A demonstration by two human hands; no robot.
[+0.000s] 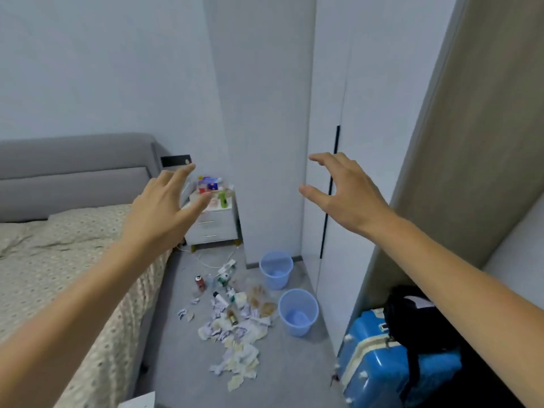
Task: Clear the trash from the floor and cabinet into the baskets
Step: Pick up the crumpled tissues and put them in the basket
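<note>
Bedroom: bed (44, 245), nightstand (215, 228) (wardrobe (368, 113) beside).

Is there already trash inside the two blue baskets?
No, both blue baskets look bare inside, while the crumpled paper and the red can lie on the floor.

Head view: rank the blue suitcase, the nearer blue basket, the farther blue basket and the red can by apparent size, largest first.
1. blue suitcase, partly hidden by a black bag.
2. nearer basket and farther basket: they look alike; nearness makes the difference unsure.
3. red can.

Crumpled paper trash (235, 334) on floor beside two upright blue baskets (298, 312).
</note>
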